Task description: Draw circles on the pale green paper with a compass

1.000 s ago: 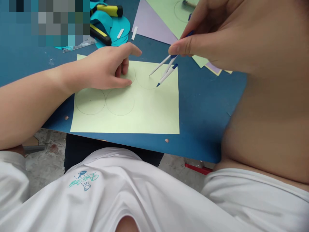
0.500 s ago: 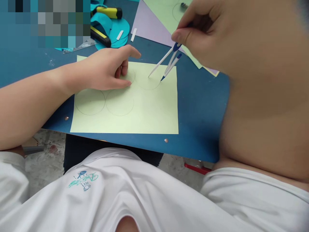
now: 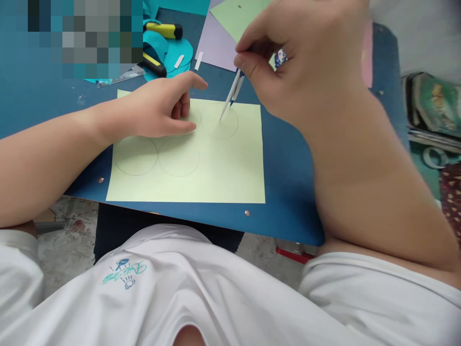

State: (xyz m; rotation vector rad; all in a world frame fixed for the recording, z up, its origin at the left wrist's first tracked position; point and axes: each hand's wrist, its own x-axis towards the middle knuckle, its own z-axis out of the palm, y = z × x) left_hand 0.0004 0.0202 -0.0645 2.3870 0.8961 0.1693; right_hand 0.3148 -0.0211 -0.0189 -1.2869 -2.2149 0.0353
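A pale green paper sheet (image 3: 216, 173) lies on the blue table (image 3: 288, 163), with several pencilled circles on it. My left hand (image 3: 158, 108) rests on the sheet's upper left part, fingers curled and pressing the paper down. My right hand (image 3: 288, 62) pinches the top of a white and blue drawing compass (image 3: 232, 93). The compass stands almost upright with its needle point in the middle of the upper right circle (image 3: 219, 122).
Behind the sheet lie two yellow and black utility knives (image 3: 163, 30), teal paper cut-outs (image 3: 180, 50), a lilac sheet (image 3: 216, 43) and another green sheet (image 3: 237, 17). The table's near edge runs just below the paper. Cluttered items sit at the far right (image 3: 432, 115).
My right hand has swung left and turned the compass round its needle point, so its pencil leg moved from the circle's right side to behind. The left hand stayed put.
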